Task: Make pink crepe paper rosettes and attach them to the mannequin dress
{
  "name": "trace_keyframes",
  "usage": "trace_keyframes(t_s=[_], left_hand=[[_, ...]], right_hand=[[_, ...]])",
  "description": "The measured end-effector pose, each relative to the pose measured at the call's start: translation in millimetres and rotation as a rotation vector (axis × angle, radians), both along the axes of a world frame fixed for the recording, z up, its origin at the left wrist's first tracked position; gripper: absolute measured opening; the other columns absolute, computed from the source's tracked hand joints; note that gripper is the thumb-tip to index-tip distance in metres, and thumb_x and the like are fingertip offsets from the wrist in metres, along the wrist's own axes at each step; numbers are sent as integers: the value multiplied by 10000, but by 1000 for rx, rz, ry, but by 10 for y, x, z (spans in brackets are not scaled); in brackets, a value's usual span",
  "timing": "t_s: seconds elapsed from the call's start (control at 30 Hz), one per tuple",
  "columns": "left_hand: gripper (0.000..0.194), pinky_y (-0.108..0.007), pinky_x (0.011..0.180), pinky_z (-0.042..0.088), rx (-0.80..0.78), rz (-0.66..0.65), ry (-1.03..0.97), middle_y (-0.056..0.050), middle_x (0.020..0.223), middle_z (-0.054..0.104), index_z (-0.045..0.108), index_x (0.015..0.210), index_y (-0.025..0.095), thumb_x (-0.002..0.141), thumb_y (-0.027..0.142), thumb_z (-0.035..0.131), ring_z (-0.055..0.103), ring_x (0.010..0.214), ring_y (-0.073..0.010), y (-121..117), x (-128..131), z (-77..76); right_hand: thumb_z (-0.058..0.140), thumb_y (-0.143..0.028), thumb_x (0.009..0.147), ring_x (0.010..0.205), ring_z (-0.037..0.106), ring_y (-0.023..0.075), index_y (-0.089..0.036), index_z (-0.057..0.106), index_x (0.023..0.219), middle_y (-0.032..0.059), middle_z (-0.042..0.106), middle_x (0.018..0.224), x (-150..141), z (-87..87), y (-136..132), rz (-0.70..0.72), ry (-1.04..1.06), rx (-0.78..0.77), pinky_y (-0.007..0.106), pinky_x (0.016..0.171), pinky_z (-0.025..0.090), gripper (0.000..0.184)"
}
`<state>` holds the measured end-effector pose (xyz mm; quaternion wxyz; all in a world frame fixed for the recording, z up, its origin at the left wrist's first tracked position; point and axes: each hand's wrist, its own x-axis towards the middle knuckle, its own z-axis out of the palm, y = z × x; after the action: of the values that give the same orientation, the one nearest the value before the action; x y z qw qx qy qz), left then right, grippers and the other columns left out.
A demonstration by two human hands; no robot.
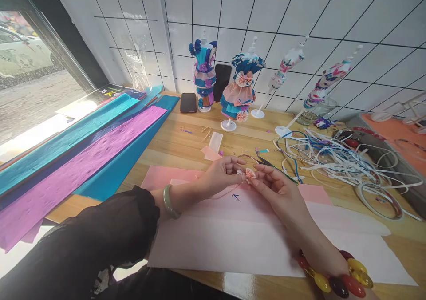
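1. From where I stand, the small pleated paper bow (250,174) is up between the person's two hands, just above the pale pink sheets (216,244) laid over the wooden counter (163,144).
2. The left hand (226,170) has a narrow grip, thumb and fingers pinching the bow's left side; a pale green bangle (169,201) circles that wrist.
3. The right hand (278,185) pinches the bow's other side between thumb and fingertips, its remaining fingers loosely curled. Chunky red, yellow and dark beads (354,286) ring that wrist.
4. Near the wall stand two dress forms in ruffled paper outfits, one blue and purple (204,80), the other blue and peach with pleated bows (238,96). A dark phone (188,103) lies beside the first.
5. To their right, two slimmer forms (286,65) (328,82) lean on white stands, with a glass jar (316,112) by the farther one.
6. Over on the right I see a tangle of white and blue strips (329,151) and a tape ring (376,198).
7. Long purple paper (86,167) and turquoise paper (75,136) stretch along the left side.
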<state>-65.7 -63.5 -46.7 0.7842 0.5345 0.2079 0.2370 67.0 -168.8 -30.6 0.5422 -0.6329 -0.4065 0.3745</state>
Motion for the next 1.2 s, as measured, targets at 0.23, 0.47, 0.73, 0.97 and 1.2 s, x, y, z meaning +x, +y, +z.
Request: trace_keyframes(t_s=[0.23,0.47,0.73,0.97,1.2], left_hand=[[418,-294,750,457,-28,-20,-33,-38,829,625,543,998,140,633,220,731,602,773,-121,-6,3,-43],[422,-276,714,456,-27,-15,-27,-21,766,611,526,1010,131,646,217,721,595,727,-108,14,-7,-2],[482,-298,693,464,86,-91,-52,-41,776,626,490,1066,131,652,242,709,609,701,-127,-40,17,-52],[678,-305,729,452,-22,-96,-76,-29,757,648,400,1214,143,627,225,731,612,711,-126,-37,3,-38],[609,-315,715,452,-61,-54,18,-47,741,653,396,1238,137,708,269,664,594,658,-119,-2,-24,67]], right_hand=[[685,-392,696,780,627,166,-212,555,1031,38,650,860,2,-10,-2,-32,-10,-2,338,773,515,402],[659,-388,725,807,626,178,-214,558,1042,54,663,892,-3,0,-4,62,-3,5,341,765,514,375],[645,-429,719,745,605,179,-197,596,1000,39,642,781,18,5,-4,43,-99,-44,327,705,501,367],[607,-440,743,741,594,171,-186,635,816,39,657,778,34,13,0,50,-134,-80,303,718,468,266],[630,-434,728,733,580,160,-194,635,834,29,660,787,71,-43,-1,-29,-86,-80,288,700,447,262]])
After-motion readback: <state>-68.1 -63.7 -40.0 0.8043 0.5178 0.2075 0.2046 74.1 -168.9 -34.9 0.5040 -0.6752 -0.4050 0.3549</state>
